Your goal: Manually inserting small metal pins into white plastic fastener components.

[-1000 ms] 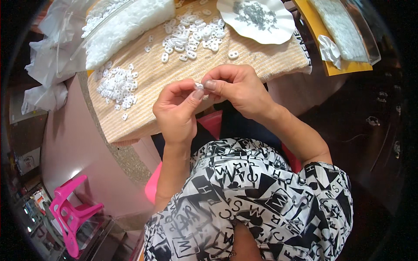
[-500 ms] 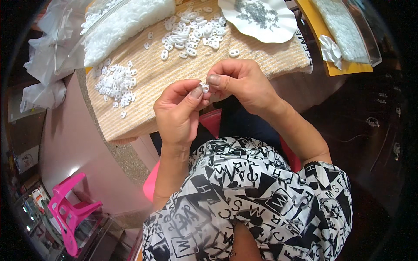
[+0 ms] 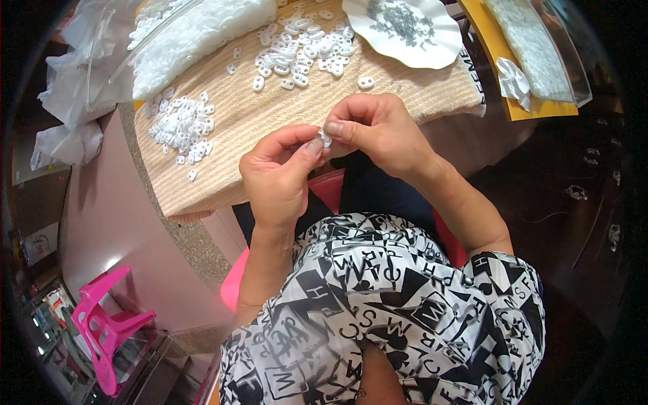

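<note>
My left hand (image 3: 278, 170) pinches a small white plastic piece (image 3: 325, 140) between thumb and forefinger, just past the table's near edge. My right hand (image 3: 379, 128) meets it from the right, thumb and forefinger pressed together at the piece. Whatever else those right fingertips hold is too small to make out. Beyond the hands, a loose pile of white two-holed oval pieces (image 3: 297, 50) lies on the cloth, with a single oval piece (image 3: 365, 82) nearer to me. Left of my left hand is a heap of smaller white two-holed pieces (image 3: 182, 125).
A striped yellowish cloth (image 3: 223, 162) covers the table. On it stand a clear bin of white pieces (image 3: 196, 47) and a white wavy-rimmed plate (image 3: 432, 59) with small grey metal bits (image 3: 405, 25). Another clear bin (image 3: 530, 50) and crumpled paper (image 3: 513, 81) sit right. A pink stool (image 3: 108, 324) is lower left.
Both hands stay together at the small white piece. The left fingertips and the piece have shifted slightly right, and the piece's angle has changed a little.
</note>
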The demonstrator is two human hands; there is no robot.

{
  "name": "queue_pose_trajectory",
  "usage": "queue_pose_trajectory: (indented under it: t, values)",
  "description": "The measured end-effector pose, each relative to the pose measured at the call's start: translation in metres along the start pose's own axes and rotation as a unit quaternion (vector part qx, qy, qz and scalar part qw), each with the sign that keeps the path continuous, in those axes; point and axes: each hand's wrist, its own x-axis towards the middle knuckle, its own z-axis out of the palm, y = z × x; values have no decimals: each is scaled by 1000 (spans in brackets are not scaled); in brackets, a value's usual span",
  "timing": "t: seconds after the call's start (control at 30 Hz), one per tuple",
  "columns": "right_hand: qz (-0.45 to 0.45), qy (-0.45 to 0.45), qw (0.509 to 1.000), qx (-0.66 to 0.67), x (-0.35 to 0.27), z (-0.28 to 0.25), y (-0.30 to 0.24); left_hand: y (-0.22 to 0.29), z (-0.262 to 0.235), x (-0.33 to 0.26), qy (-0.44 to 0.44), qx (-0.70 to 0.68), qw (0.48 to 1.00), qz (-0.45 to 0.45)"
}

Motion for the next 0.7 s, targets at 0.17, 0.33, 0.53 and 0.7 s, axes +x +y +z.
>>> queue_pose_trajectory:
  t: [0.17,0.33,0.53,0.7]
  values:
    - [-40,45,991,-116,-1,3,2,1,1,-2,7,115,993,37]
    - [-91,53,975,-193,-3,5,1,-2,1,-2,3,126,989,75]
    - [-70,21,970,-230,-3,5,4,-5,2,-4,15,147,984,101]
    - [-60,33,978,-196,-1,7,11,-9,2,-3,27,171,975,137]
